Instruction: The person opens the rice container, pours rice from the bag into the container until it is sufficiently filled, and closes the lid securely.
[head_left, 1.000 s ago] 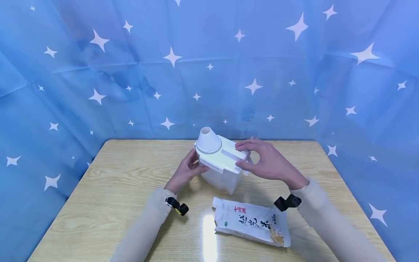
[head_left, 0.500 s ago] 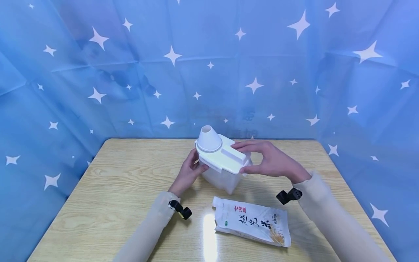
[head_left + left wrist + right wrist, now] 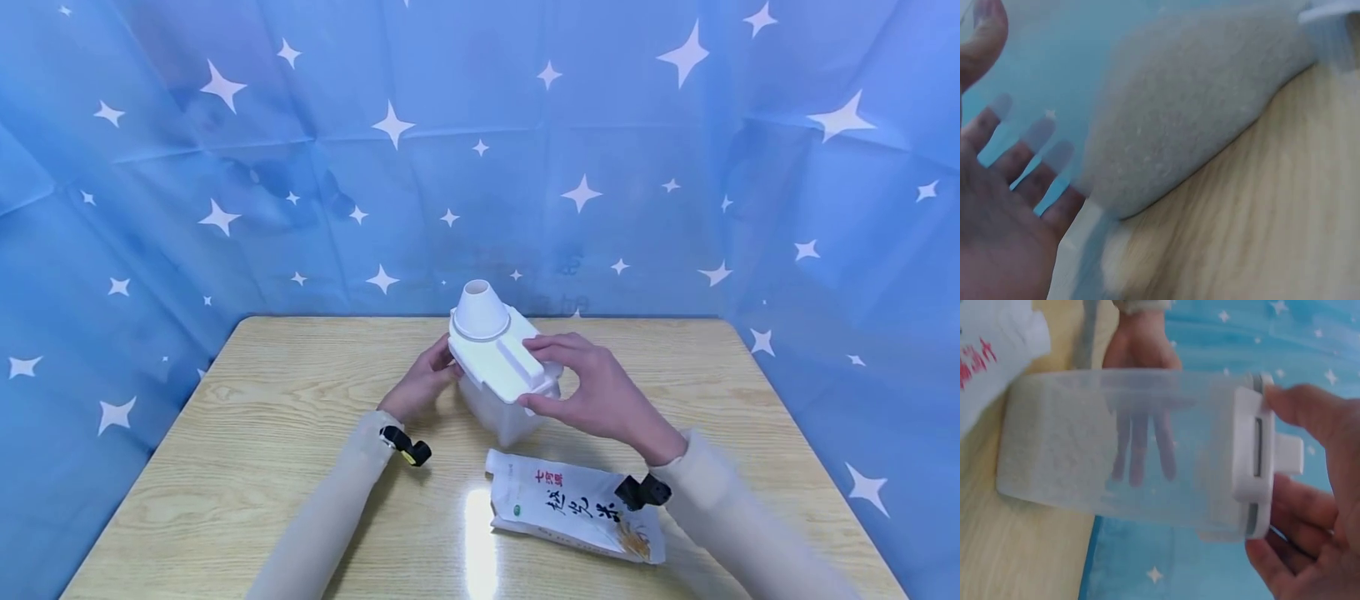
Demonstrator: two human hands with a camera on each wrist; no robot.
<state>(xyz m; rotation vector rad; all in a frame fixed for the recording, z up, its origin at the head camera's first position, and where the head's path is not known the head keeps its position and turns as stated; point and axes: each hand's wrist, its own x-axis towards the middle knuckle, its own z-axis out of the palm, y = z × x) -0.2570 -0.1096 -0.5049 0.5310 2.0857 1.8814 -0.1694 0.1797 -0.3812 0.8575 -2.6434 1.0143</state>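
A translucent rice storage container (image 3: 498, 412) stands on the table, with rice (image 3: 1047, 444) visible through its lower part. Its white lid (image 3: 491, 367) carries a cone-shaped spout (image 3: 480, 312) at the far left end and a raised bar. My right hand (image 3: 600, 387) grips the lid's near right end, thumb on one edge and fingers on the opposite one. At the container's left side is my left hand (image 3: 418, 385); its fingers (image 3: 1139, 447) lie straight behind the clear wall, thumb apart from them in the left wrist view.
A white printed rice bag (image 3: 573, 504) lies flat on the wooden table (image 3: 262, 467), just in front of the container and below the right wrist. A blue star-patterned curtain (image 3: 480, 167) hangs behind the table and along both sides.
The container has turned slightly, its near right end swinging toward the left and front. My right hand has moved left and down with the lid; the left hand has shifted a little.
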